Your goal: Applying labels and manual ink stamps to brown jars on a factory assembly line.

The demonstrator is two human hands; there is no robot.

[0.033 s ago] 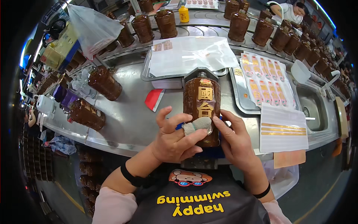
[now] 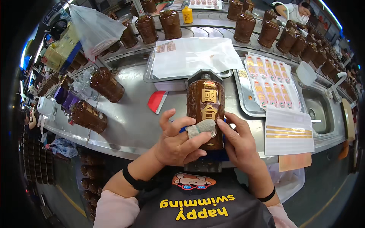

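Observation:
A dark brown glazed bottle (image 2: 194, 100) with large gold characters lies tilted in a dark holder (image 2: 205, 71) in front of me. My left hand (image 2: 173, 142) has its fingers spread. One of its fingers, wrapped in a grey knit finger cover (image 2: 200, 128), presses on the lower front of the bottle. The bottle's right side is gripped by my right hand (image 2: 243, 146), thumb on the front edge; its other fingertips are partly hidden. A red and white scraper-like card (image 2: 156, 102) rests on the steel table to the left of the bottle.
Behind the holder, a tray (image 2: 150, 74) carries white sheets. Label sheets (image 2: 272, 81) lie on a right-hand tray, near gold strips on white paper (image 2: 289, 142) and a sink (image 2: 323, 121). Two brown bottles (image 2: 107, 85) stand left. Bottles line the conveyor (image 2: 209, 31); a person (image 2: 298, 13) works beyond.
Bottles on the conveyor have shifted very slightly to the right. Both my hands and the bottle between them keep their places.

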